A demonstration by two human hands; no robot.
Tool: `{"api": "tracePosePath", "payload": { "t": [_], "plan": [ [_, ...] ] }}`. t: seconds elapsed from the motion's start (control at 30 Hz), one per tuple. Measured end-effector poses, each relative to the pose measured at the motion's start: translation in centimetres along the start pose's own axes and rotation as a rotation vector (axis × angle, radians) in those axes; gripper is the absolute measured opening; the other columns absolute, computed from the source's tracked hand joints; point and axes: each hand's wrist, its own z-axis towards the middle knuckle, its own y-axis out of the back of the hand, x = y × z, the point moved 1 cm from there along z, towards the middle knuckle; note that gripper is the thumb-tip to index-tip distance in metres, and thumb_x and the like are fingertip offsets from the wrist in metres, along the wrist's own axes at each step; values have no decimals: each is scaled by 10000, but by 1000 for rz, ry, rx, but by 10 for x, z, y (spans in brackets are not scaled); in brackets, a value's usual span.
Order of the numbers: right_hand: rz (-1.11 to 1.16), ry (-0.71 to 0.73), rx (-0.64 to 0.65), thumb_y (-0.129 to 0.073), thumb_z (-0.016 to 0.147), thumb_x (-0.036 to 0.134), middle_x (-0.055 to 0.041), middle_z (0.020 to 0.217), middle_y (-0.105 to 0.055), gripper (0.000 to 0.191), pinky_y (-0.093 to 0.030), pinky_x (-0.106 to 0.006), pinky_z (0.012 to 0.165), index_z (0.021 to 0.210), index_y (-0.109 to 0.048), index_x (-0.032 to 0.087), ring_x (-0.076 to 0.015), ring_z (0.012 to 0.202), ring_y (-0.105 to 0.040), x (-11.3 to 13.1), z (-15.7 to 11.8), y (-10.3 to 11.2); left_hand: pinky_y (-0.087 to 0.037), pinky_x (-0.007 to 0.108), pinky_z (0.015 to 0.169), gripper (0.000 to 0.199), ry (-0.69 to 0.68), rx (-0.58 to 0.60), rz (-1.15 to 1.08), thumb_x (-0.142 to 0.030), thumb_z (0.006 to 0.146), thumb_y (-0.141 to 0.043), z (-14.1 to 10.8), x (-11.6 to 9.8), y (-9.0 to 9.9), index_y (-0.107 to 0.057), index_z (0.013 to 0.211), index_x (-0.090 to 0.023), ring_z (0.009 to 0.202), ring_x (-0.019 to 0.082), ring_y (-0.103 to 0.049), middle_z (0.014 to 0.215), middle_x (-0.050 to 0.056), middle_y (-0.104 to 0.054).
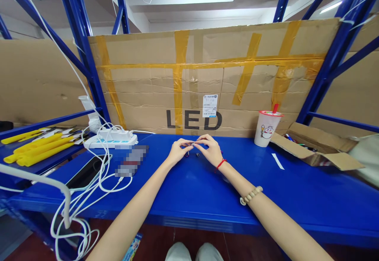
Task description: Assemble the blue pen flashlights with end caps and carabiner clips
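Note:
My left hand (178,151) and my right hand (209,149) meet fingertip to fingertip above the middle of the blue table (189,198). Both are pinched around a small, thin object (193,144), too tiny to make out and mostly covered by the fingers. On the tabletop just below the fingertips lies a small dark piece (197,155). Another small purplish piece (186,154) is beside the left fingers, partly hidden. A red string and a beaded bracelet circle my right wrist and forearm.
At the left are a power strip (112,139), tangled white cables (103,178), a phone (85,173) and yellow tubes (44,148). To the right stand a lidded cup (264,128), a paper strip (277,161) and an open carton (322,159). Cardboard (148,95) rises behind.

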Motion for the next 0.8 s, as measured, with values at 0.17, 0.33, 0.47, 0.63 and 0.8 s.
{"api": "tracePosePath", "payload": {
  "t": [0.17,0.33,0.47,0.63,0.8],
  "plan": [
    [70,-75,9,-566,746,414,-59,845,-570,252,-457,-251,593,729,-680,190,-147,774,-548,-3,1,0,-447,214,539,228,-35,41,11,-209,682,-606,-1,-2,0,-670,894,-153,597,93,-544,846,59,-587],
    [45,-79,112,-540,762,425,-57,895,-577,260,-453,-239,575,765,-671,201,-152,826,-548,-2,0,-2,-435,198,499,217,-23,47,16,-224,694,-594,-2,-1,-1,-671,884,-154,524,66,-512,828,51,-578],
    [4,-66,158,-509,787,413,-52,919,-569,256,-448,-232,586,774,-651,200,-146,848,-541,-2,-1,-2,-448,208,544,203,-20,44,26,-215,689,-596,-2,0,-2,-672,869,-160,580,88,-536,837,54,-588],
    [-46,-93,185,-471,810,393,-60,962,-554,307,-455,-252,640,1034,-557,202,-141,829,-540,-3,-3,-2,-451,231,656,202,46,-121,1,-224,669,-619,6,4,6,-658,856,-157,673,119,-560,846,54,-622],
    [-181,21,370,-475,812,371,-77,1096,-526,380,-394,-346,849,1154,-492,205,-187,999,-481,3,-7,-5,-409,221,569,292,235,-423,-56,-337,760,-519,12,11,25,-594,957,-135,508,76,-503,771,44,-598]
  ]
}}
